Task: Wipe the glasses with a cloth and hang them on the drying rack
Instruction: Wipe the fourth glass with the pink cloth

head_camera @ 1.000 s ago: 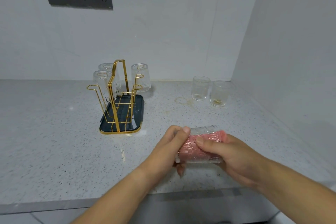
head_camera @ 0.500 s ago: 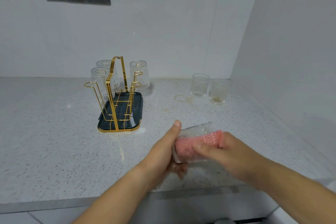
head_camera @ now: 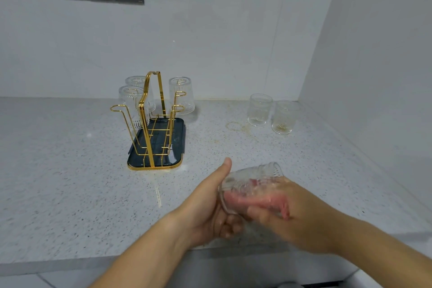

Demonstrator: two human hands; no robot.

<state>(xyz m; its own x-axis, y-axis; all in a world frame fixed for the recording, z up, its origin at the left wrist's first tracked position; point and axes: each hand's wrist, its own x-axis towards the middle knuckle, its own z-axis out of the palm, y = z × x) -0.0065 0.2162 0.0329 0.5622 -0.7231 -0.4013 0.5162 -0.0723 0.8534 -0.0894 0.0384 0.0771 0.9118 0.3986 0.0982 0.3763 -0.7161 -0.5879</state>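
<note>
Pink cloth [head_camera: 254,201] shows through the ribbed glass [head_camera: 257,174], held on its side over the near edge of the speckled counter [head_camera: 70,182]. The left hand [head_camera: 205,208] grips one end, thumb raised; the blurred right hand [head_camera: 297,215] clutches cloth and glass. Far left, a gold rack [head_camera: 146,135] on a dark tray [head_camera: 173,161] carries three upturned glasses [head_camera: 181,96]. Two upright glasses [head_camera: 259,110] stand far right.

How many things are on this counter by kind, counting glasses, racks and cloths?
Ribbed glasses: 6 (3 hung glasses, 2 upright glasses, 1 held glass)
Gold drying rack: 1
Pink cloth: 1
Total: 8
</note>
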